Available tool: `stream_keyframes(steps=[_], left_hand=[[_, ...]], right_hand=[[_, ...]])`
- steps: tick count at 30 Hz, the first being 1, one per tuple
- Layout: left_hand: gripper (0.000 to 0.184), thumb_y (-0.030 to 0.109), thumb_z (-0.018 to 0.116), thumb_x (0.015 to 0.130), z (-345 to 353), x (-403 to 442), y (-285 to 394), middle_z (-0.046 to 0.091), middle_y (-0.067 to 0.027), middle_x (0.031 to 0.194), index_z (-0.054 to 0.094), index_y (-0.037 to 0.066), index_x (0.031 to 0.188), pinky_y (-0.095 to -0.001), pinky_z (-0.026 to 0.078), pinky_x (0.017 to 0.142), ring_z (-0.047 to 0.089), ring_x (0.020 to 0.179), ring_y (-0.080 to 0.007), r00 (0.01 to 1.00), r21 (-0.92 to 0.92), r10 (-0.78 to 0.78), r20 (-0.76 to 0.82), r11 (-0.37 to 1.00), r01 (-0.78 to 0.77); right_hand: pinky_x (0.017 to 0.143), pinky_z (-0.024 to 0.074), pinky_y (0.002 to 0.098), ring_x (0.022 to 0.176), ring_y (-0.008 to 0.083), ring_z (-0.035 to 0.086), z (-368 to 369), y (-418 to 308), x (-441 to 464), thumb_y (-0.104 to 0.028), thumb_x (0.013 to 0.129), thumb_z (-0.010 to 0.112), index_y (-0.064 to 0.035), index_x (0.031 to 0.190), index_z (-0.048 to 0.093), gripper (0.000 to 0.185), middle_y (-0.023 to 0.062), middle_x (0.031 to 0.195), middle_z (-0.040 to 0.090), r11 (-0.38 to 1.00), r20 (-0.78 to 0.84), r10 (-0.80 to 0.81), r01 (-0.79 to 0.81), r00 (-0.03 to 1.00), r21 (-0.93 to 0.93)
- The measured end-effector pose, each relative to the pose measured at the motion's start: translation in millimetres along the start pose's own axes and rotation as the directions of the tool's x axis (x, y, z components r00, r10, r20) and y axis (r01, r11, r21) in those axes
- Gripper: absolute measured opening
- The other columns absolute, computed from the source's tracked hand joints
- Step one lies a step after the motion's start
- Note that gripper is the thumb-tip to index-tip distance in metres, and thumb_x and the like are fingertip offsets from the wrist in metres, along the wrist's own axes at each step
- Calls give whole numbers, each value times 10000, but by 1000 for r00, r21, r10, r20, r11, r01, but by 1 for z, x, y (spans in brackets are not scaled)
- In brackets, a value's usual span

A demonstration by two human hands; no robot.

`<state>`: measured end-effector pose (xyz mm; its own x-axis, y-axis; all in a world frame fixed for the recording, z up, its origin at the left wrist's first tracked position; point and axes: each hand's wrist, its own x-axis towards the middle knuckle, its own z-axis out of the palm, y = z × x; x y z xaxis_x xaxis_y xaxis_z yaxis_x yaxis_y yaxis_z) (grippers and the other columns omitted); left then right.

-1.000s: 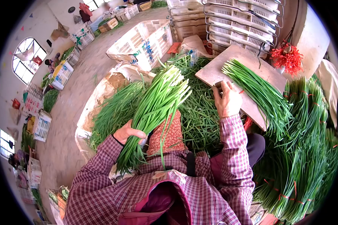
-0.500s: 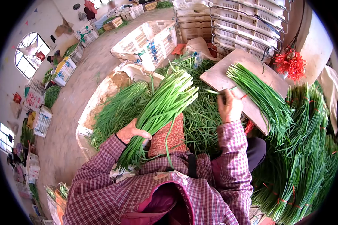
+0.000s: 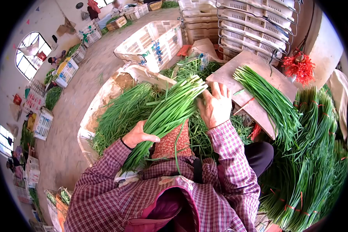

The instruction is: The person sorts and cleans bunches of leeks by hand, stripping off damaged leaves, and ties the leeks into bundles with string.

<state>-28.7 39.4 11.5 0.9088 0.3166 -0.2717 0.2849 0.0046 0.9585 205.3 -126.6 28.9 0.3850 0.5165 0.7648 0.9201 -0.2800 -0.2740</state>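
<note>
My left hand [image 3: 140,135] is wrapped round the lower part of a bunch of long green stalks [image 3: 170,106], held slanting over my lap with its pale ends up and to the right. My right hand [image 3: 215,106] is at the right side of those pale ends, fingers bent and partly apart; its thumb tip is hidden near the stalks. On a tilted board [image 3: 228,75] to the right lies another bunch [image 3: 265,98]. A thin stick with a red end [image 3: 243,106] is at the board's left edge.
Loose stalks [image 3: 121,112] fill the crate in front of me. Tied bundles [image 3: 309,166] are piled at the right, below hanging red ties [image 3: 299,66]. White crates [image 3: 255,29] are stacked behind the board, and an openwork crate [image 3: 154,46] stands ahead. People sit far left.
My right hand has moved left from beside the board to the held bunch's pale ends. The thin stalk piece it held half a second ago no longer shows in it.
</note>
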Motion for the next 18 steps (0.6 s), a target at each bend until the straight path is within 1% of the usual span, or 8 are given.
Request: stream_keyframes(steps=[5,9,11,12,14,16,17,18], left_hand=[[640,22,763,665,-3,-1,-2,615,-58,1175,533,-2,1261,-318,412,973,551,1064,-129,998,85,66,19,994,-67],[637,39,764,677,-11,-2,-5,610,-61,1186,526,-6,1267,-314,407,979,546,1071,-126,994,98,90,-60,992,-84],[629,58,763,692,-4,5,-2,609,-65,1190,516,-19,1265,-306,406,981,546,1070,-125,959,127,249,-136,964,-233],[626,78,759,701,-1,11,-2,621,-71,1161,504,-28,1263,-292,418,963,549,1045,-113,942,199,284,-178,948,-248],[624,96,747,693,13,26,-4,677,-135,1034,503,9,1261,-334,501,848,655,919,-212,866,463,434,-247,838,-288],[652,123,744,689,38,38,1,686,-182,895,481,54,1282,-401,542,740,677,805,-352,748,728,600,-282,642,-241],[746,101,760,661,57,33,16,661,-194,1041,428,43,1327,-383,529,804,663,926,-342,808,743,487,-332,663,-95],[812,128,768,658,67,33,14,610,-214,1138,378,55,1367,-408,519,828,638,971,-373,797,812,536,-279,574,-102]], right_hand=[[868,395,380,1000,227,503,14,61,-7,-209,736,686,-64,825,630,179,44,1070,572,967,-107,80,-103,991,-233],[923,392,433,1049,284,520,-3,102,-42,-353,783,689,-56,1084,619,429,81,1195,533,805,66,465,-391,883,-447],[946,428,510,1158,367,487,-1,76,-47,-555,788,661,-37,1364,386,822,209,1291,472,814,271,570,-487,775,-317],[982,413,502,1203,381,452,9,64,-54,-575,773,667,-24,1396,324,900,249,1331,424,841,383,489,-540,784,33],[1069,367,466,1284,394,385,27,22,-59,-585,741,696,-9,1445,215,1029,297,1408,330,500,629,332,-697,703,515],[1052,393,421,1252,326,419,45,-18,-52,-418,781,732,1,1395,277,872,234,1378,371,134,561,262,-605,785,785],[1044,406,398,1236,292,436,53,-37,-49,-334,800,750,6,1370,307,797,202,1363,392,-67,523,226,-522,822,850],[1018,422,385,1196,267,466,69,-46,-55,-315,800,754,12,1340,348,751,180,1313,440,-232,551,315,-501,772,834]])
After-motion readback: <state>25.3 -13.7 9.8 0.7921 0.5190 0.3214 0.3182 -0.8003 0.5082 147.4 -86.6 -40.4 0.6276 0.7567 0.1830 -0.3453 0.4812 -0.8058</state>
